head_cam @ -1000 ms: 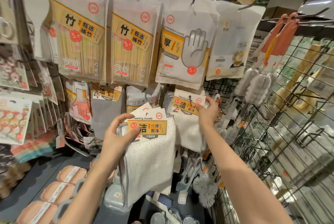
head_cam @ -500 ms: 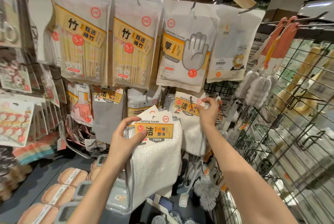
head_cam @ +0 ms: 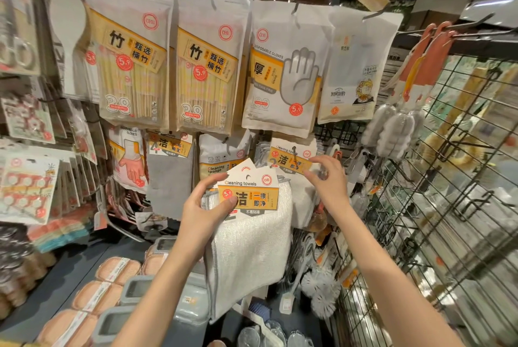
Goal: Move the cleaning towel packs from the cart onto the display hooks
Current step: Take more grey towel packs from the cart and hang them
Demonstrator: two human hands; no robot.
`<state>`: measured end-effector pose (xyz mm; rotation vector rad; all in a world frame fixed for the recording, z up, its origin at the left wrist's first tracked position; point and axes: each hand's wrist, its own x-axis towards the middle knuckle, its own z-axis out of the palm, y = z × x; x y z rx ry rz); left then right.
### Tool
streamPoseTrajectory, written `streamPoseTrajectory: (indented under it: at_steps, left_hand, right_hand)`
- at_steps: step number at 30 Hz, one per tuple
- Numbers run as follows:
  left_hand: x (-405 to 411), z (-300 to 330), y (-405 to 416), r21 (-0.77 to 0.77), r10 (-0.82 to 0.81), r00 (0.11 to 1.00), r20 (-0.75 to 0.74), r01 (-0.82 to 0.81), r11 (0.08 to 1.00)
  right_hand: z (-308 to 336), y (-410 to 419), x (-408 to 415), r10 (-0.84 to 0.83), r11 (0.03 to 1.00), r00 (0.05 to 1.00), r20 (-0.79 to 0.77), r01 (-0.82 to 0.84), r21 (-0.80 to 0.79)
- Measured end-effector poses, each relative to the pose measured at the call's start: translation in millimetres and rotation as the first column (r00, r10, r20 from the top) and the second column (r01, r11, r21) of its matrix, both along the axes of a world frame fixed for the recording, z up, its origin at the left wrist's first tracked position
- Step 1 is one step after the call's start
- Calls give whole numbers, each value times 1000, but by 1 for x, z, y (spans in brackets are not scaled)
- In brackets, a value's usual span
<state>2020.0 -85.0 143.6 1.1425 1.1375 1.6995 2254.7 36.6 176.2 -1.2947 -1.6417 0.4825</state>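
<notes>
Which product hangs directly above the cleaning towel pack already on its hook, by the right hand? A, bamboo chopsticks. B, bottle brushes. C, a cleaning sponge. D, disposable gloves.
D: the disposable gloves pack, printed with a grey hand, hangs right above the hooked cleaning towel pack that the right hand reaches for, while the left hand holds more cleaning towel packs.

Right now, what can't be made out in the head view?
- Cart: not identifiable in head view.
- Hook behind the hung cleaning towel pack: mostly covered by its card.
- Number of packs held by left hand: cards overlap.
- Right hand fingers: contact with the hung card unclear.
- Items at far left: blurred.
</notes>
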Motion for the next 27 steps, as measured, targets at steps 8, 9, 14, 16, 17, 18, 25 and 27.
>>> streamPoseTrajectory:
  at_steps: [8, 9, 14, 16, 17, 18, 25, 27]
  left_hand:
    - [15, 10, -15, 19, -49, 998, 29, 49, 999]
    - [16, 10, -16, 24, -43, 999, 18, 42, 999]
    - [22, 8, -17, 10, -25, 998, 51, 25, 1000]
    - [26, 8, -17, 24, -10, 996, 87, 7, 1000]
    - [28, 8, -18, 32, 0, 995, 97, -3, 999]
    - [29, 8, -19, 36, 9, 995, 98, -13, 999]
    - [34, 10, -29, 54, 75, 996, 55, -78, 995]
    - [35, 12, -30, 60, 74, 997, 35, -76, 995]
  right_hand:
    - [14, -67, -24, 211, 975, 971, -108, -217, -45]
    - [14, -72, -26, 226, 970, 965, -131, -235, -66]
    - [9, -92, -32, 236, 963, 955, -178, -255, -91]
    - [5, -97, -32, 197, 975, 965, -171, -210, -66]
    - [4, -99, -32, 175, 981, 970, -169, -187, -56]
    - [2, -101, -33, 158, 985, 973, -169, -167, -46]
    - [3, -112, -38, 142, 987, 944, -297, -156, -24]
    - [3, -113, -37, 151, 986, 939, -309, -166, -22]
